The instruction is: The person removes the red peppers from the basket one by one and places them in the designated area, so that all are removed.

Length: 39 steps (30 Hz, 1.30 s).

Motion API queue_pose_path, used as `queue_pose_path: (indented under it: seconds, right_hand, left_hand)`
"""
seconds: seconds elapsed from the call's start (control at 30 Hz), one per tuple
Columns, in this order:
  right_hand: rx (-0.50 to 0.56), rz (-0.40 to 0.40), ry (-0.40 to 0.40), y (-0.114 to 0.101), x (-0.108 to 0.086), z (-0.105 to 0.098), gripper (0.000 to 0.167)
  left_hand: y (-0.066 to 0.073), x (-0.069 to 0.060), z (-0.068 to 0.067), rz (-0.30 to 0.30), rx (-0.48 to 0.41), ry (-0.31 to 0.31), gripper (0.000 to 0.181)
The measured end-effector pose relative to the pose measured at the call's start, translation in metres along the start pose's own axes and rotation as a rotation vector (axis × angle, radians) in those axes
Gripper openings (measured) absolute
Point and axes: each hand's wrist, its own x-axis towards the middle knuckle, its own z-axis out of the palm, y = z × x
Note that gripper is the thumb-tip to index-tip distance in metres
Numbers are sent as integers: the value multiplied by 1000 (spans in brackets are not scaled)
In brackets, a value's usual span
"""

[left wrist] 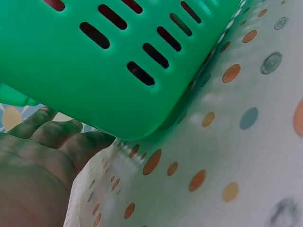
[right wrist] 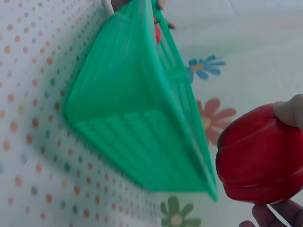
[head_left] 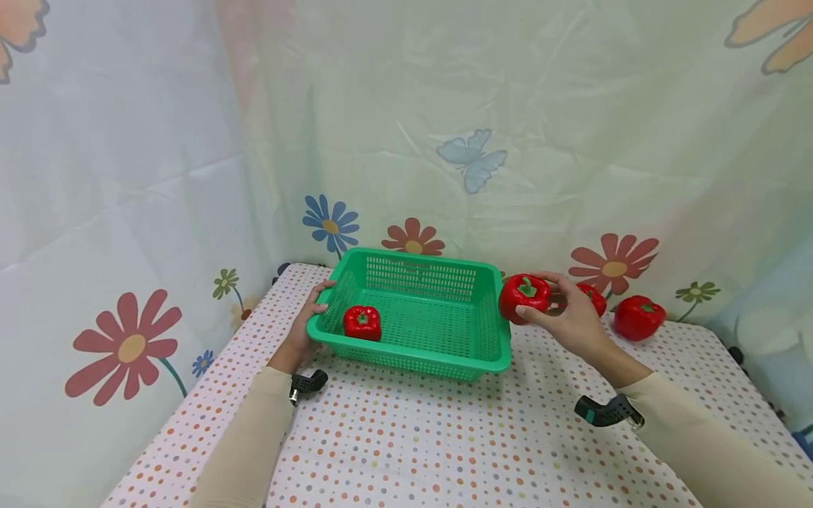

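A red bell pepper [head_left: 524, 298] with a green stem is gripped in my right hand [head_left: 571, 317], above the right end of a green plastic basket [head_left: 406, 358]. In the right wrist view, the thumb lies across one side of this pepper [right wrist: 260, 156] and fingertips show at its other side. My left hand [head_left: 305, 326] holds the basket's left end, its thumb and a finger at the rim. The left wrist view shows other fingers [left wrist: 57, 135] beside the basket's outer wall [left wrist: 109, 90]. Inside the basket, toward the left, sits another red bell pepper [head_left: 363, 323].
Two more red bell peppers lie on the table to the right: one [head_left: 638, 317] in full view, the other [head_left: 593, 299] partly hidden behind my right hand. A dotted cloth [head_left: 381, 437] covers the table. Flower-printed curtains [head_left: 394, 127] hang behind and at the sides.
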Motion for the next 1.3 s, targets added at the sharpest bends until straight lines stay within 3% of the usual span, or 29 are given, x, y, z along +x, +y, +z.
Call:
queue_pose_path:
  seconds: [0.2, 0.4, 0.7, 0.9, 1.3]
  right_hand:
    - [-65, 67, 32, 21, -12, -8, 84]
    - [-111, 139, -9, 43, -22, -3, 84]
    - [-85, 216, -80, 74, -29, 14, 86]
    - [-61, 244, -101, 80, -29, 17, 89]
    - [-39, 259, -241, 80, -25, 17, 90]
  left_hand:
    - [-1, 1, -2, 12, 8, -10, 57]
    - [0, 2, -2, 16, 7, -12, 57]
    - [1, 2, -1, 20, -1, -5, 56]
    - [-2, 2, 0, 18, 2, -1, 57]
    - [-1, 1, 2, 2, 5, 13, 56]
